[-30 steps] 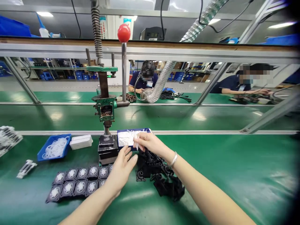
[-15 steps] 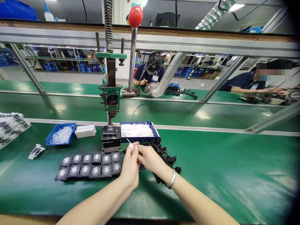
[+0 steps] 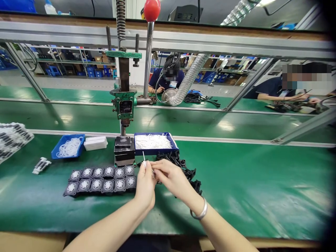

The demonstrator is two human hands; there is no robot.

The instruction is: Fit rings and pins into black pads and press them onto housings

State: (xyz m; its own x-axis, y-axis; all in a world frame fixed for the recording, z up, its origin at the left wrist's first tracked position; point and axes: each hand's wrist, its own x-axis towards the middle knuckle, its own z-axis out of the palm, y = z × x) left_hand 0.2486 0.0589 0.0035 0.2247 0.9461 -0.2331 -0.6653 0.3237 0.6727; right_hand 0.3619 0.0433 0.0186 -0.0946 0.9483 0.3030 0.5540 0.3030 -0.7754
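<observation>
My left hand [image 3: 145, 183] is closed, its thumb and fingers pinching a thin white strip [image 3: 144, 157] whose end sticks up above the fingertips. Right beside it, my right hand [image 3: 172, 177] has its fingertips pressed together against the left fingers. Something small seems to be between them, but the fingers hide it. To the left lie two rows of black square fans [image 3: 107, 185] with white swirl faces. Behind my right hand is a heap of black plastic parts [image 3: 187, 173]. A blue box [image 3: 154, 152] full of white strips stands just beyond both hands.
A green hand press [image 3: 125, 105] with a red-knobbed lever [image 3: 149, 52] rises behind the fans. Left of it are white blocks [image 3: 96, 142], a blue tray [image 3: 59, 154] of white rings and a small white part [image 3: 41, 166]. Two people work across the bench.
The white strip has turned more upright in my left hand. My right fingers have shifted slightly over the left ones. The whole view has tilted down a little.
</observation>
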